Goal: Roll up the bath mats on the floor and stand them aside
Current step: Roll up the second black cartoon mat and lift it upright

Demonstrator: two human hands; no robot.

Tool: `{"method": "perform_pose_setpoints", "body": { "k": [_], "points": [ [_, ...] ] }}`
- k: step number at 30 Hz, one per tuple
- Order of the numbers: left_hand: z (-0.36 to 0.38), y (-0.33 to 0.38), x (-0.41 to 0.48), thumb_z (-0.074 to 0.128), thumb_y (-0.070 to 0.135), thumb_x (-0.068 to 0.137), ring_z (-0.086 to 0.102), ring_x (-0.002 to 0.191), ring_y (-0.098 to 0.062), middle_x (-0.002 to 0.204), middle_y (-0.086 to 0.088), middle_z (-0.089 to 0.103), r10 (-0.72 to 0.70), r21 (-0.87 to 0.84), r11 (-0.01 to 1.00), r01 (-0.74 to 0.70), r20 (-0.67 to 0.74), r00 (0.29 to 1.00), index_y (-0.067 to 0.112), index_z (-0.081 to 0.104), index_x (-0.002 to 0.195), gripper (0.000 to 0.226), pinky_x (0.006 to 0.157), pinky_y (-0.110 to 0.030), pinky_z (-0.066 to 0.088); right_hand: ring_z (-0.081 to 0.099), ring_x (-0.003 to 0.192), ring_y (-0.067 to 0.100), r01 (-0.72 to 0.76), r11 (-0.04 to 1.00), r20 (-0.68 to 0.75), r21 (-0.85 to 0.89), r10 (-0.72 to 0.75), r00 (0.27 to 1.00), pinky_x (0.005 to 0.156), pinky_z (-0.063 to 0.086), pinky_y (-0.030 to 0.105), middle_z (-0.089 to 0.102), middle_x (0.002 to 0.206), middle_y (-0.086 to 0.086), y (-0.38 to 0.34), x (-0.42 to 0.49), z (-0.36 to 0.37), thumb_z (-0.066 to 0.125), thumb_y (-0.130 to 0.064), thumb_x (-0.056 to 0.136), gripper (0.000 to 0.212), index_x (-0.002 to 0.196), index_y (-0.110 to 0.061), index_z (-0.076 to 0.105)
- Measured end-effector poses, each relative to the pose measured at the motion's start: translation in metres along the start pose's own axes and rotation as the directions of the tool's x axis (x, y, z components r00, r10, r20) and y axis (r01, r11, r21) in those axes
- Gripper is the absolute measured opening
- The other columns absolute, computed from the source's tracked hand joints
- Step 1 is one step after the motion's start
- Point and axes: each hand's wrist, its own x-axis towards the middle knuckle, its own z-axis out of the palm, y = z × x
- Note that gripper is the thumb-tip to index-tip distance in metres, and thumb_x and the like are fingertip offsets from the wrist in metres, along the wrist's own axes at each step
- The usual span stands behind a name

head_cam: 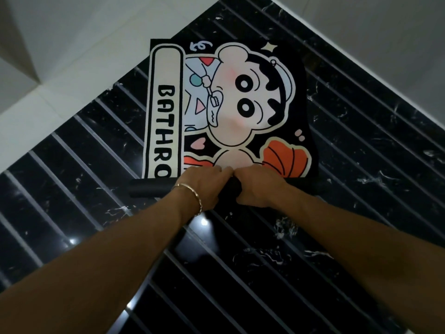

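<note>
A black bath mat [231, 104] with a cartoon child and a cream "BATHRO…" banner lies flat on the dark floor. Its near edge is rolled into a black tube [149, 189] that shows to the left of my hands. My left hand [204, 186], with a thin gold bangle on the wrist, grips the roll from above. My right hand [258, 186] grips the roll right beside it, the two hands touching. The right end of the roll is hidden under my right hand.
The floor [361, 165] is glossy black marble with thin pale diagonal grooves. White tiled walls [72, 56] border it at the left and at the far right [361, 25]. No other mat is in view.
</note>
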Motion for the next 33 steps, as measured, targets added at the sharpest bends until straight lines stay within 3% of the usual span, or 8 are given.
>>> {"method": "perform_pose_setpoints", "body": {
  "k": [5, 11, 16, 21, 26, 31, 33],
  "points": [
    [-0.007, 0.0, 0.007, 0.058, 0.026, 0.086, 0.061, 0.1, -0.03, 0.11, -0.01, 0.062, 0.037, 0.0, 0.999, -0.037, 0.111, 0.993, 0.015, 0.048, 0.122, 0.039, 0.072, -0.033, 0.044, 0.053, 0.103, 0.028, -0.002, 0.994, -0.179, -0.106, -0.017, 0.984, 0.07, 0.03, 0.032, 0.055, 0.111, 0.008, -0.009, -0.013, 0.013, 0.063, -0.022, 0.081, 0.037, 0.113, -0.012, 0.047],
    [0.0, -0.001, 0.0, 0.054, 0.027, 0.086, 0.058, 0.104, -0.028, 0.113, -0.004, 0.057, -0.015, 0.052, 0.999, 0.016, -0.028, 1.0, 0.017, 0.042, 0.122, 0.039, 0.068, -0.034, 0.037, 0.06, 0.094, 0.027, -0.031, 0.998, -0.102, 0.054, 0.036, 0.994, 0.066, 0.038, 0.029, 0.062, 0.105, 0.007, -0.005, -0.007, 0.006, 0.061, -0.024, 0.083, 0.027, 0.106, -0.013, 0.052],
    [-0.004, -0.001, 0.003, 0.055, 0.032, 0.087, 0.06, 0.1, -0.029, 0.108, -0.009, 0.062, -0.015, -0.042, 0.999, 0.018, 0.07, 0.997, 0.017, 0.05, 0.116, 0.033, 0.071, -0.03, 0.038, 0.051, 0.107, 0.027, -0.049, 0.991, -0.22, -0.127, 0.02, 0.975, 0.083, 0.036, 0.037, 0.055, 0.112, 0.006, -0.011, -0.017, 0.016, 0.06, -0.022, 0.082, 0.036, 0.115, -0.015, 0.046],
    [0.004, 0.005, -0.004, 0.058, 0.028, 0.084, 0.059, 0.104, -0.027, 0.116, -0.004, 0.057, -0.037, -0.019, 0.999, 0.037, 0.009, 0.999, 0.017, 0.041, 0.125, 0.046, 0.072, -0.036, 0.043, 0.061, 0.096, 0.028, -0.026, 0.999, -0.023, -0.029, 0.025, 0.999, 0.07, 0.044, 0.033, 0.063, 0.107, 0.007, -0.004, -0.006, 0.003, 0.062, -0.023, 0.082, 0.033, 0.112, -0.015, 0.053],
    [-0.006, 0.0, 0.002, 0.059, 0.031, 0.085, 0.061, 0.101, -0.029, 0.111, -0.008, 0.062, -0.032, -0.075, 0.996, 0.038, 0.079, 0.996, 0.018, 0.046, 0.123, 0.042, 0.074, -0.033, 0.043, 0.053, 0.104, 0.026, -0.022, 0.993, -0.163, -0.116, 0.002, 0.987, 0.072, 0.032, 0.032, 0.055, 0.112, 0.005, -0.008, -0.013, 0.008, 0.064, -0.024, 0.081, 0.039, 0.115, -0.015, 0.046],
    [0.001, 0.007, -0.002, 0.062, 0.027, 0.083, 0.059, 0.104, -0.028, 0.115, -0.005, 0.057, -0.025, 0.001, 1.0, 0.025, 0.007, 1.0, 0.015, 0.04, 0.126, 0.05, 0.069, -0.035, 0.042, 0.062, 0.096, 0.026, -0.03, 0.998, 0.038, 0.053, 0.028, 0.999, 0.066, 0.041, 0.03, 0.065, 0.105, 0.006, -0.004, -0.006, -0.002, 0.065, -0.024, 0.08, 0.033, 0.111, -0.016, 0.055],
    [0.002, 0.006, 0.0, 0.061, 0.025, 0.084, 0.062, 0.1, -0.029, 0.113, -0.006, 0.06, -0.05, 0.007, 0.999, 0.05, 0.035, 0.998, 0.015, 0.041, 0.124, 0.046, 0.069, -0.035, 0.041, 0.06, 0.098, 0.026, -0.032, 0.999, -0.014, 0.03, 0.032, 0.999, 0.068, 0.039, 0.031, 0.063, 0.108, 0.005, -0.007, -0.008, 0.002, 0.064, -0.026, 0.08, 0.034, 0.111, -0.016, 0.053]
  ]
}}
